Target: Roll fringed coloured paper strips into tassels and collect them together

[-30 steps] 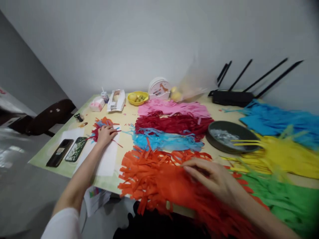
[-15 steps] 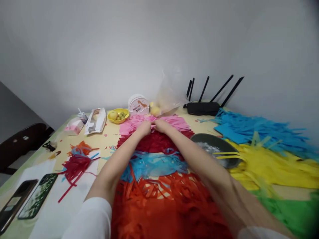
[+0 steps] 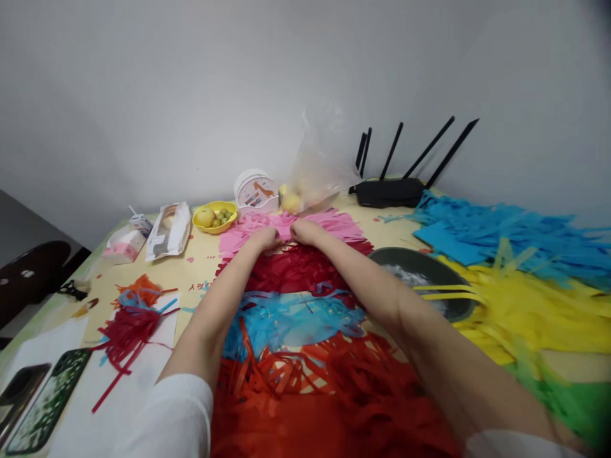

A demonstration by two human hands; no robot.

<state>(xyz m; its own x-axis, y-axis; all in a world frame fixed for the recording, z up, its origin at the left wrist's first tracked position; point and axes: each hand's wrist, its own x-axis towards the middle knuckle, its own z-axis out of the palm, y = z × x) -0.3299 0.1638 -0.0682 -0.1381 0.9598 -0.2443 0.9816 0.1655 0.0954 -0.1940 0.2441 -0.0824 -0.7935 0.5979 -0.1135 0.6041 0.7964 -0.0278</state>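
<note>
Both arms reach far across the table to the pink fringed paper at the back. My left hand and my right hand are closed on its near edge, a small gap between them. The fingertips are too small to make out fully. Just below the hands lies dark red fringed paper. Nearer still come light blue fringed paper and a broad orange-red fringed sheet, whose strips spread over the table.
Right side: a dark green bowl, blue fringe, yellow fringe, green paper and a black router. At the back, a plastic bag and yellow fruit dish. On the left, red strips and two phones.
My hands have moved slightly apart and a little toward me along the pink paper. The whole view has shifted a little.
</note>
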